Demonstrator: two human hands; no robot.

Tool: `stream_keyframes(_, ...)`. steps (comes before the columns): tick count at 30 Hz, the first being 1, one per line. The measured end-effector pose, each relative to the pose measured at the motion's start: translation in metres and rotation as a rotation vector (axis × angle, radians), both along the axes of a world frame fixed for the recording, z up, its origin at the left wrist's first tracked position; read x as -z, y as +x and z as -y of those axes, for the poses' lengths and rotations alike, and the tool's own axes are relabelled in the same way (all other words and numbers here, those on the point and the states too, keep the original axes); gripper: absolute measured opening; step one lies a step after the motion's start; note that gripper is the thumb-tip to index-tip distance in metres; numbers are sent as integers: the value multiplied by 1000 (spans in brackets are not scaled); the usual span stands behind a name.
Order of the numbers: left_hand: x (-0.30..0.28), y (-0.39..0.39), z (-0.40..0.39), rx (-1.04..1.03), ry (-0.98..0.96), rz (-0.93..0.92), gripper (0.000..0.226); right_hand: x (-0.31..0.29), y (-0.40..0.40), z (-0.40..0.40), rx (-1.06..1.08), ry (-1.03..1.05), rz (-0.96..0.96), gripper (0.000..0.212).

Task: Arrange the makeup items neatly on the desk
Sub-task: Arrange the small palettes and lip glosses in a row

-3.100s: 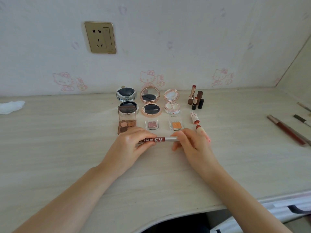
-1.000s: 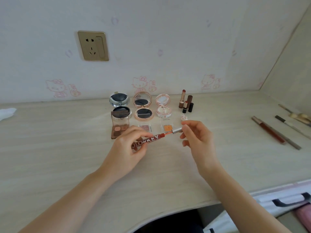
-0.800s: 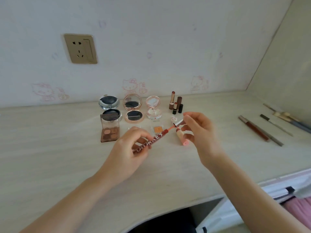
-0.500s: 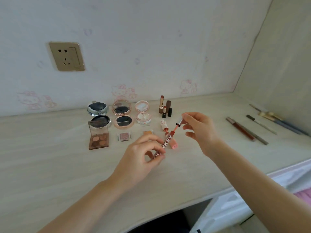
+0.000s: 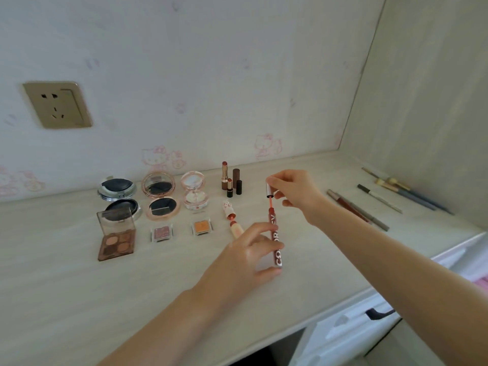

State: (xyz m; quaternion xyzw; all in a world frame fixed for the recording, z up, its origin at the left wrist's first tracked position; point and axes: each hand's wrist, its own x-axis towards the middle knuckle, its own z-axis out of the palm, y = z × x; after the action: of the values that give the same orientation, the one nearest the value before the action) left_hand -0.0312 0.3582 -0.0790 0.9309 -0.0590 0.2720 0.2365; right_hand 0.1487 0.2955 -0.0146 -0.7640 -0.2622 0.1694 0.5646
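The left hand (image 5: 245, 256) grips a red lip gloss tube (image 5: 274, 240) held above the desk (image 5: 66, 299); its white lettering reads partly "CO...R...EY". Just beyond, the right hand (image 5: 295, 192) pinches the silver cap (image 5: 269, 191), its wand partly drawn out. Farther back lie eyeshadow pans (image 5: 161, 233), open compacts (image 5: 159, 196) and upright lipsticks (image 5: 231, 179).

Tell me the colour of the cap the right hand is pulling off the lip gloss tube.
Silver, the cap pinched by the right hand; seen in the head view.
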Motion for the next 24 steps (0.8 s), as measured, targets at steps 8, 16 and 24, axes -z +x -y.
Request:
stream_keyframes(8, 8, 17, 3, -138, 293, 137, 27, 9, 18, -12, -28, -111, 30, 10)
stream_keyframes(16, 9, 15, 5, -176, 271, 55, 27, 22, 20, -23, -107, -232, 127, 12)
stream_keyframes(24, 9, 14, 2, -163, 200, 14, 23, 31, 19, -41, -159, -282, 126, 13)
